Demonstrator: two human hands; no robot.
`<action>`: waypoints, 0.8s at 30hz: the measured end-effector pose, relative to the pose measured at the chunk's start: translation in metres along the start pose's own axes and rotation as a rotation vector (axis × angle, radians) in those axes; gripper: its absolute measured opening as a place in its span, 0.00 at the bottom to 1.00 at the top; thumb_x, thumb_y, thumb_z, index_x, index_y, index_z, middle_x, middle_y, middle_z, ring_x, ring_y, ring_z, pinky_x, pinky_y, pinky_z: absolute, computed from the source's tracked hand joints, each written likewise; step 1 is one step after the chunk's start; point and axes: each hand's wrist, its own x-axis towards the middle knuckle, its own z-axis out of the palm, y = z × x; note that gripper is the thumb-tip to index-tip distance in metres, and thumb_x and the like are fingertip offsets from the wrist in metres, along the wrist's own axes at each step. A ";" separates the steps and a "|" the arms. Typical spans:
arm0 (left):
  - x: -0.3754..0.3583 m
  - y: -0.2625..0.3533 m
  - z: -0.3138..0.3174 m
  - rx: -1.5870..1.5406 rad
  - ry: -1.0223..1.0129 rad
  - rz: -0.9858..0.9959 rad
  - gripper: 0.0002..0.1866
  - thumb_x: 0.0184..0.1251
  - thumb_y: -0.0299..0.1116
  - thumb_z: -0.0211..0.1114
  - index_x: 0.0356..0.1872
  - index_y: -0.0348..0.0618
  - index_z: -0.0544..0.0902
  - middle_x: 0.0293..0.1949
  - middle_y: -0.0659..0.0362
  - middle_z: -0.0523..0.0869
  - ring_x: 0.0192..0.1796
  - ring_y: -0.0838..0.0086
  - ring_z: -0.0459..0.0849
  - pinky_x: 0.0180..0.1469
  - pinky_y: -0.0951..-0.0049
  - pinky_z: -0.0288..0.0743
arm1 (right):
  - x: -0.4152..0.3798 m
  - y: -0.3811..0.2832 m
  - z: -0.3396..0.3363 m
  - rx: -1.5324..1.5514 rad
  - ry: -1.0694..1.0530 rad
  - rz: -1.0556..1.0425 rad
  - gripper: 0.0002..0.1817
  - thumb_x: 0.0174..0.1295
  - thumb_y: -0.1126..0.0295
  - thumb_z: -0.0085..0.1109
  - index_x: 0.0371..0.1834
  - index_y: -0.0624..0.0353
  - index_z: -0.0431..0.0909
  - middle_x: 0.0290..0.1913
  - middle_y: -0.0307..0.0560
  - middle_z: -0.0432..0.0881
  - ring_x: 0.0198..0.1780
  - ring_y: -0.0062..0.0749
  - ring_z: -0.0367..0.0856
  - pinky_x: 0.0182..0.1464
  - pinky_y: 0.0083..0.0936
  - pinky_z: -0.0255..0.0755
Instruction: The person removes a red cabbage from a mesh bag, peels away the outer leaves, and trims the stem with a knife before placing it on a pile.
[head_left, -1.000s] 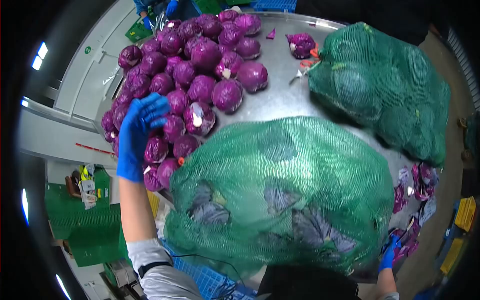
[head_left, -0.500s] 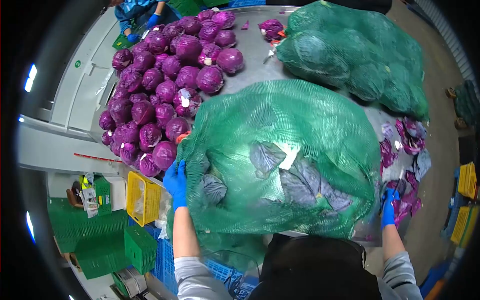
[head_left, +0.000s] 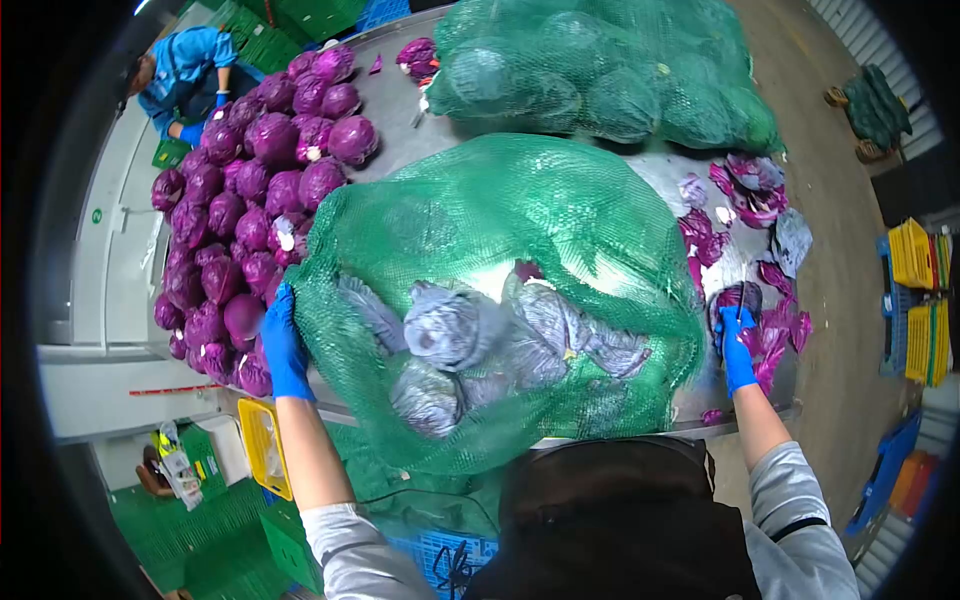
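While a big green mesh sack of red cabbages (head_left: 500, 300) lay on the grey metal table (head_left: 560, 160) right in front of the person, both blue-gloved hands were spread wide apart. The left hand (head_left: 284, 345) gripped the sack's left edge beside the heap of loose purple cabbages (head_left: 250, 200). The right hand (head_left: 737, 345) rested at the table's right edge near the scattered purple trimmed leaves (head_left: 745, 200); whether it held anything could not be told. Judging by this, the sack was being steadied for opening or emptying, and the next move would need a firm hold of the netting. A second full green mesh sack (head_left: 610, 70) lay beyond. A co-worker in blue (head_left: 180, 75) was partly cut off at the upper left, and the sack's mouth was hidden.
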 end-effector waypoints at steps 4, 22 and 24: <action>-0.030 0.066 0.050 0.700 0.157 0.489 0.20 0.61 0.35 0.63 0.51 0.35 0.77 0.48 0.53 0.81 0.47 0.68 0.79 0.53 0.70 0.71 | 0.000 -0.003 -0.002 -0.042 -0.020 0.015 0.11 0.64 0.57 0.53 0.29 0.50 0.73 0.16 0.31 0.70 0.13 0.14 0.64 0.14 0.15 0.56; -0.088 0.023 0.170 0.653 -0.729 0.143 0.46 0.25 0.34 0.80 0.56 0.34 0.72 0.43 0.54 0.79 0.48 0.61 0.79 0.55 0.65 0.72 | 0.004 -0.034 -0.043 0.283 -0.126 0.172 0.11 0.60 0.58 0.58 0.33 0.54 0.77 0.22 0.38 0.79 0.14 0.18 0.67 0.16 0.16 0.61; -0.125 0.067 0.178 0.235 -0.680 -0.124 0.35 0.36 0.30 0.72 0.53 0.33 0.73 0.39 0.57 0.81 0.47 0.65 0.79 0.55 0.66 0.72 | -0.011 -0.045 -0.053 0.178 -0.165 0.061 0.11 0.61 0.63 0.57 0.40 0.58 0.77 0.28 0.40 0.80 0.20 0.16 0.73 0.19 0.15 0.65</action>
